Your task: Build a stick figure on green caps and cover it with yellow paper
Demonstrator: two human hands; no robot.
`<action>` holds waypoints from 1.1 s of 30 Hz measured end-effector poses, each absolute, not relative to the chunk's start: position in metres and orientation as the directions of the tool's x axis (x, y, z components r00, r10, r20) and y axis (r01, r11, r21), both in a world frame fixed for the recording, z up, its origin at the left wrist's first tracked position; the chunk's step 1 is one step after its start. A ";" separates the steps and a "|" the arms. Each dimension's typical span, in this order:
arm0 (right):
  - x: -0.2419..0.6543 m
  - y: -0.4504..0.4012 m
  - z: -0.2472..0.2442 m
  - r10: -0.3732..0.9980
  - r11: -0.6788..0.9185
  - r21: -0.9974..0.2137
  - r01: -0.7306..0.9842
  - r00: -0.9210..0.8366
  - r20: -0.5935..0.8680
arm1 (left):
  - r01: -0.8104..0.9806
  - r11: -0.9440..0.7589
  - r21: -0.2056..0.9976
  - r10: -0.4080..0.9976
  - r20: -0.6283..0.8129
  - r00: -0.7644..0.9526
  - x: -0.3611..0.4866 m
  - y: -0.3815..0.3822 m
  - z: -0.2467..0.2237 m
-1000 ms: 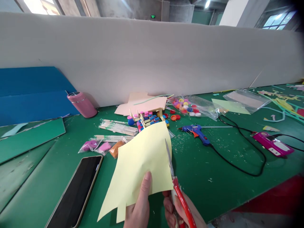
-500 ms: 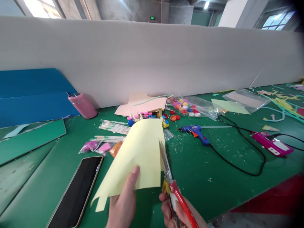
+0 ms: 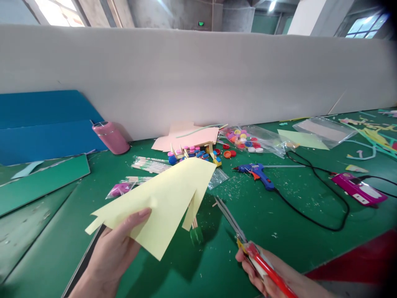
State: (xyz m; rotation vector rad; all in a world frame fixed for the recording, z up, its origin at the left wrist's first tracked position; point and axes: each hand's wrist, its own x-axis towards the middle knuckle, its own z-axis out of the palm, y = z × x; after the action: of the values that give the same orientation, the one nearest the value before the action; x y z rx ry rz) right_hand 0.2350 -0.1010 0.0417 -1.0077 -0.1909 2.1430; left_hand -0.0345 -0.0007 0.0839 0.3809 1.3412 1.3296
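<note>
A pale yellow sheet of paper [image 3: 167,194] is pinched in my left hand [image 3: 119,240], thumb on top and the other fingers underneath. A slit runs into the sheet near its right edge, and a narrow strip [image 3: 191,211] hangs down there. Another small tab juts from its left corner. My right hand [image 3: 260,269] grips a pair of scissors [image 3: 237,227] with red handles; the blades point up and away, nearly closed, apart from the paper. Below the sheet, a green object with thin sticks [image 3: 196,235] shows partly on the table.
A phone [image 3: 82,260] lies mostly hidden under my left arm. Behind the sheet are bundled sticks [image 3: 150,164] and a bag of coloured caps [image 3: 243,138]. To the right lie a blue glue gun [image 3: 256,171], its black cable and a magenta power box [image 3: 356,188]. A pink cup [image 3: 111,138] leans at left.
The paper has swung left and tilted with my left hand, and its cut strip now hangs loose. The scissors have come away from the paper, moving right and down with my right hand.
</note>
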 end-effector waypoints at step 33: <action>0.218 -0.090 0.057 0.581 -0.800 -0.419 -0.430 -0.377 -0.721 | -0.281 0.404 0.871 0.893 -0.442 -0.085 -0.029 -0.003 0.092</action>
State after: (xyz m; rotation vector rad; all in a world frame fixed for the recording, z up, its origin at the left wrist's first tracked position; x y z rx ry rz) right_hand 0.2184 -0.0901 0.0573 -1.2347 -0.2132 2.1856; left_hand -0.0295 -0.0030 0.0923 0.6240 1.2970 1.0897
